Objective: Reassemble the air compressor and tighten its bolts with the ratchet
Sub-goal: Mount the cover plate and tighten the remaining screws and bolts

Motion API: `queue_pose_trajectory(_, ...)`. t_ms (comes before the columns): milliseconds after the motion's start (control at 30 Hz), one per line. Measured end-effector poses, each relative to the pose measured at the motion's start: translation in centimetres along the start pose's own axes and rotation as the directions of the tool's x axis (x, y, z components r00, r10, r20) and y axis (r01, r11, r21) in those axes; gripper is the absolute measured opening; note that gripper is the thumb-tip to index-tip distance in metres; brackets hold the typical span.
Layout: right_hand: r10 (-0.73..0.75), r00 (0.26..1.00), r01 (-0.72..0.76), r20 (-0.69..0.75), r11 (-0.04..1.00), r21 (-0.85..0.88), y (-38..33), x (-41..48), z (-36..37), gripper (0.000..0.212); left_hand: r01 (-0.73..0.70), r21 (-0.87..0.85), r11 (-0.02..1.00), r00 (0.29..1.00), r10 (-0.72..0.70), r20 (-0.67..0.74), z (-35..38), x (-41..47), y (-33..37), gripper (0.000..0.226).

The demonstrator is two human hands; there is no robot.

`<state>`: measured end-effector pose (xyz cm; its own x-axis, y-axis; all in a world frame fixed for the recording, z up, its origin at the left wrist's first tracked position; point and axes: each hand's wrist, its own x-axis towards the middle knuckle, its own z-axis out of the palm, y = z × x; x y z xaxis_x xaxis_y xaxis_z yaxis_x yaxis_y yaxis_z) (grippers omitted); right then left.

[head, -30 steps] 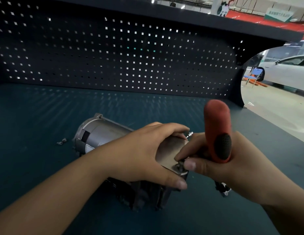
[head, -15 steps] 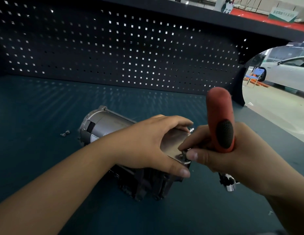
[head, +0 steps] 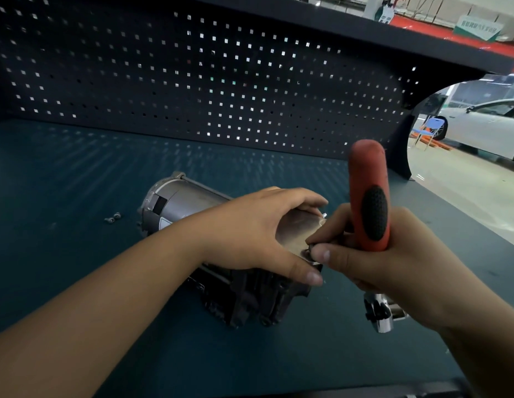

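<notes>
Clasping the air compressor (head: 186,202) with the left grip (head: 250,234). Curling the right grip (head: 379,262) around the ratchet (head: 369,196), pinching a bolt (head: 308,251).

Air compressor (head: 181,202) lies on its side mid-worktop (head: 63,182), the pegboard (head: 192,81) behind it. Left hand (head: 250,231) sits on top at its near end, right hand (head: 393,268) just beside, touching that end. The ratchet (head: 369,202) stands in the right hand, handle up, head down by the worktop. Two loose bolts (head: 112,218) lie left of the compressor. A car (head: 485,124) is far right, beyond the worktop.
</notes>
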<state>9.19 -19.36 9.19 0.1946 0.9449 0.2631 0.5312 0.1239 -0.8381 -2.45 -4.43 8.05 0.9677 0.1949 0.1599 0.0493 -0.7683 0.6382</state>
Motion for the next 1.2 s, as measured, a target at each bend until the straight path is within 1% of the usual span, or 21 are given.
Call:
queue_pose_trajectory(133, -0.027, 0.999, 0.026, -0.047, 0.999, -0.025, 0.0, -0.2, 0.4, 0.010, -0.009, 0.002, 1.000, 1.000, 0.009, -0.009, 0.1, 0.0, 0.1, 0.085)
queue_pose_trajectory(267, -0.011, 0.994, 0.010, -0.112, 1.000, -0.008, 0.3, -0.3, 1.0, 0.003, -0.013, -0.003, 1.000, 1.000, 0.013, -0.012, 0.1, -0.1, 0.1, 0.085)
queue_pose_trajectory(367, 0.014, 0.989, -0.014, -0.147, 1.000, 0.006, 0.8, -0.4, 1.1, 0.011, -0.013, -0.010, 1.000, 1.000, 0.012, -0.013, 0.1, -0.1, 0.1, 0.086)
queue_pose_trajectory(500, 0.043, 0.995, -0.030, -0.091, 0.989, 0.148, 1.0, -0.6, 1.0, 0.019, -0.009, -0.021, 1.000, 1.000, 0.009, -0.005, 0.0, -0.1, 0.1, 0.083)
queue_pose_trajectory(567, 0.049, 0.995, -0.037, -0.085, 0.990, 0.140, 1.0, -0.6, 1.0, 0.017, -0.005, -0.025, 1.000, 1.000, 0.005, -0.004, 0.0, -0.1, 0.0, 0.085)
queue_pose_trajectory(667, 0.049, 0.989, -0.035, -0.137, 0.994, 0.100, 1.3, -0.6, 1.1, 0.014, -0.014, -0.017, 1.000, 1.000, 0.014, -0.003, 0.0, -0.1, 0.0, 0.085)
queue_pose_trajectory(767, 0.041, 0.990, -0.028, -0.134, 0.995, 0.100, 1.4, -0.5, 1.2, 0.019, -0.022, -0.014, 1.000, 1.000, 0.022, -0.004, 0.0, -0.1, 0.1, 0.083)
queue_pose_trajectory(800, 0.035, 0.991, -0.019, -0.126, 0.992, 0.127, 1.3, -0.6, 1.2, 0.024, -0.024, -0.014, 1.000, 1.000, 0.024, -0.004, 0.0, 0.0, 0.0, 0.080)
queue_pose_trajectory(867, 0.041, 0.986, 0.001, -0.162, 0.968, 0.250, 1.1, -0.6, 0.8, 0.030, -0.029, -0.007, 1.000, 1.000, 0.029, -0.005, 0.0, 0.0, -0.1, 0.077)
queue_pose_trajectory(933, 0.052, 0.967, 0.051, -0.250, 0.921, 0.386, 0.2, -0.2, -0.3, 0.022, -0.024, 0.009, 1.000, 1.000, 0.024, -0.007, 0.0, 0.0, -0.3, 0.079)
queue_pose_trajectory(967, 0.042, 0.955, 0.100, -0.294, 0.887, 0.451, -0.4, 0.2, -1.1, 0.018, -0.023, 0.015, 1.000, 1.000, 0.023, -0.006, 0.0, -0.1, -0.4, 0.080)
queue_pose_trajectory(1000, 0.031, 0.940, 0.163, -0.339, 0.834, 0.527, -1.1, 0.6, -2.0, 0.021, -0.025, 0.019, 1.000, 1.000, 0.025, -0.002, 0.0, -0.1, -0.4, 0.081)
queue_pose_trajectory(1033, 0.023, 0.923, 0.234, -0.384, 0.759, 0.607, -1.8, 1.1, -2.9, 0.026, -0.035, 0.017, 0.999, 0.999, 0.035, 0.004, -0.1, -0.1, -0.5, 0.081)
queue_pose_trajectory(1067, 0.021, 0.900, 0.313, -0.435, 0.663, 0.680, -2.4, 1.5, -3.8, 0.028, -0.050, 0.013, 0.999, 0.999, 0.049, 0.014, -0.1, -0.1, -0.4, 0.080)
queue_pose_trajectory(1100, 0.026, 0.874, 0.394, -0.485, 0.544, 0.741, -2.9, 1.8, -4.5, 0.030, -0.068, 0.009, 0.998, 0.997, 0.068, 0.025, -0.1, -0.1, -0.4, 0.077)
queue_pose_trajectory(1133, 0.035, 0.852, 0.468, -0.522, 0.397, 0.790, -3.1, 2.0, -5.0, 0.032, -0.087, 0.002, 0.996, 0.995, 0.087, 0.038, -0.2, -0.1, -0.4, 0.072)
queue_pose_trajectory(1200, 0.080, 0.825, 0.557, -0.560, 0.060, 0.829, -3.0, 2.4, -5.2, 0.035, -0.113, -0.050, 0.992, 0.992, 0.116, 0.058, -0.5, -0.1, -0.4, 0.063)
